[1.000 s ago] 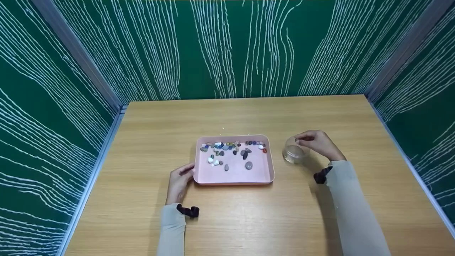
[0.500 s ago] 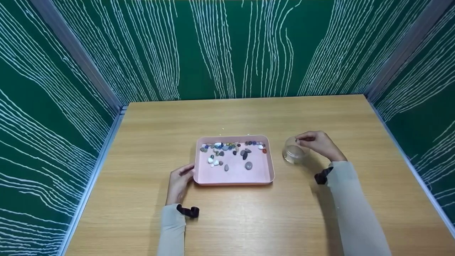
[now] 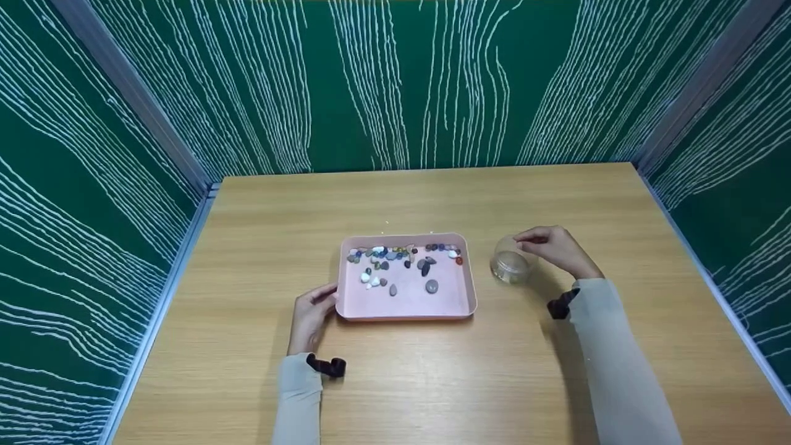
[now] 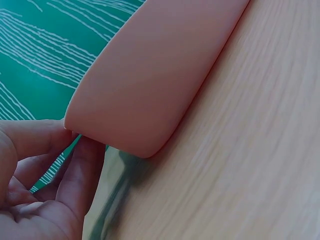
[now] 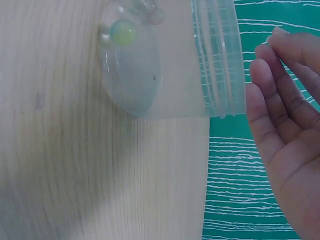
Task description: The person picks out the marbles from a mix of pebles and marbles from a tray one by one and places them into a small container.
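A pink tray point(image 3: 408, 313) lies mid-table with several small coloured pebbles point(image 3: 401, 256) strewn along its far side. My left hand point(image 3: 318, 303) sits at the tray's near left corner. In the left wrist view the thumb and a finger of that hand point(image 4: 75, 150) pinch the corner of the tray point(image 4: 150, 85). A clear plastic jar point(image 3: 510, 267) stands right of the tray. My right hand point(image 3: 531, 240) hovers at its rim with loosely bent fingers and nothing seen in them. The right wrist view shows the jar point(image 5: 215, 60) with a green pebble point(image 5: 122, 31) on its bottom.
The wooden table point(image 3: 432, 383) is walled on three sides by green panels with white wavy lines point(image 3: 395, 80). Black wrist straps point(image 3: 327, 366) sit on both sleeves.
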A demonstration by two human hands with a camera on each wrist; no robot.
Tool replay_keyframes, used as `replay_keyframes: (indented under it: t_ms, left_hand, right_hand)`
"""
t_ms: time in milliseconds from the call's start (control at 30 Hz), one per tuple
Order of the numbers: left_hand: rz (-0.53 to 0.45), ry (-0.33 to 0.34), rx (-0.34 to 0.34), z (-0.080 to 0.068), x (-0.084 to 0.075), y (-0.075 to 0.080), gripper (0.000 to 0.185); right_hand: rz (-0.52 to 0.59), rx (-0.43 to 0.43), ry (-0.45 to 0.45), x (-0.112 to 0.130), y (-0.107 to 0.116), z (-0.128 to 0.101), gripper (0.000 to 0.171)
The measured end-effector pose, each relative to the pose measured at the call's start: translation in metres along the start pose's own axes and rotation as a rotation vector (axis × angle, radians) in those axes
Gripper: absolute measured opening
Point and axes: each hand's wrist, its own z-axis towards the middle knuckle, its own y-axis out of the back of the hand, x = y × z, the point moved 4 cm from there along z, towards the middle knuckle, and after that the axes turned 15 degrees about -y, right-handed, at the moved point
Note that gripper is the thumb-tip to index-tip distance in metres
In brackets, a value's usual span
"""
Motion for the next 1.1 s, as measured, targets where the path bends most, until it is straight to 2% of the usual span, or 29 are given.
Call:
replay_keyframes:
  t_ms: [833,1100]
  left_hand:
    - [-0.015,-0.002,0.008,0.0,-0.002,0.0,0.035]
    - [-0.001,0.023,0.006,0.001,0.0,0.001,0.035]
  right_hand:
    - [0.006,0.017,-0.001,0.006,0.001,0.003,0.042]
    - [0.026,0.045,-0.007,0.011,-0.001,0.005,0.039]
